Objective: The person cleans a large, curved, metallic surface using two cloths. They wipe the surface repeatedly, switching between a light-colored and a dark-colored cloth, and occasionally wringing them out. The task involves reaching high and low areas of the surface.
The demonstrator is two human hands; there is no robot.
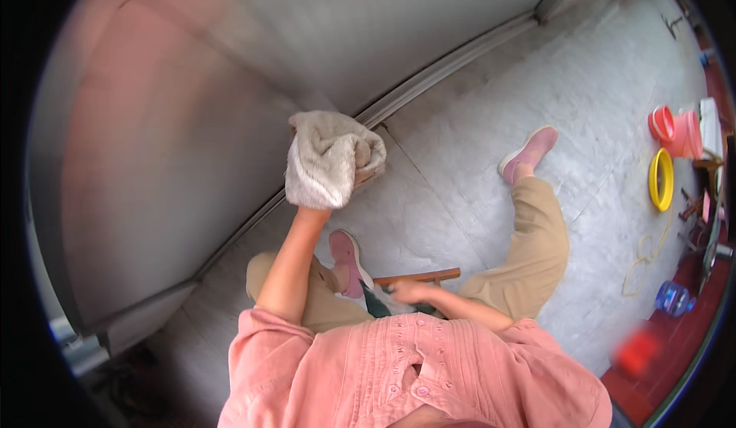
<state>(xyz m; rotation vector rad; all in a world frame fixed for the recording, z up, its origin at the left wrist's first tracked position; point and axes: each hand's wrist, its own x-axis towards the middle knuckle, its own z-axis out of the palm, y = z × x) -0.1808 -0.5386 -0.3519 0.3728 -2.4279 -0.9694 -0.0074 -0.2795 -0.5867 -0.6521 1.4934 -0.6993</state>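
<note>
Soft even daylight, heavy fisheye bending, dark rim, perhaps slightly blurred edges

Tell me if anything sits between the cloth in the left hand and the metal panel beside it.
Nothing visible does. The left hand grips the bunched beige cloth right at the grey metal panel, with no object between them. The right hand is lower down, on a wooden stool.

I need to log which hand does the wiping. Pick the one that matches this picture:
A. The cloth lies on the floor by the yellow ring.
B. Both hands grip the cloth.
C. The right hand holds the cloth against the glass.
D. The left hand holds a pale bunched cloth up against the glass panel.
D: the left hand is wrapped in the pale cloth at the glass panel, while the right hand rests low on a wooden piece.
</note>
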